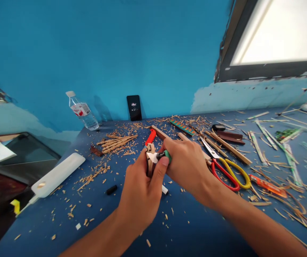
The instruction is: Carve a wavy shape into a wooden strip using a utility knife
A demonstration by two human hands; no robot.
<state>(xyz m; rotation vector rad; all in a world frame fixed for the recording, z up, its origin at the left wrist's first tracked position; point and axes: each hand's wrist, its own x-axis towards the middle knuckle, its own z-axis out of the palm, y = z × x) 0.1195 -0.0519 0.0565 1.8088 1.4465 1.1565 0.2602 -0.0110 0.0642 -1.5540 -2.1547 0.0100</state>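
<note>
My left hand [142, 189] is closed around a small piece of wood [150, 149] with dark lines drawn on it. My right hand [188, 164] grips a small carving knife [153, 157], whose handle shows green and black. Its short, bright blade lies against the wood, and my left thumb presses close to the knife. Most of the handle and the lower part of the wood are hidden by my fingers. Just beyond my hands is a red-handled tool [150, 137], partly covered. A white stick-like object [164, 190] pokes out beside my left hand.
Wood shavings litter the blue table [100, 221]. Scissors [224, 167], an orange tube [268, 185] and wooden strips [230, 148] lie on the right. Twisted sticks [118, 143], a black cap [111, 190] and a water bottle [83, 112] are leftward. A phone [134, 107] leans on the wall.
</note>
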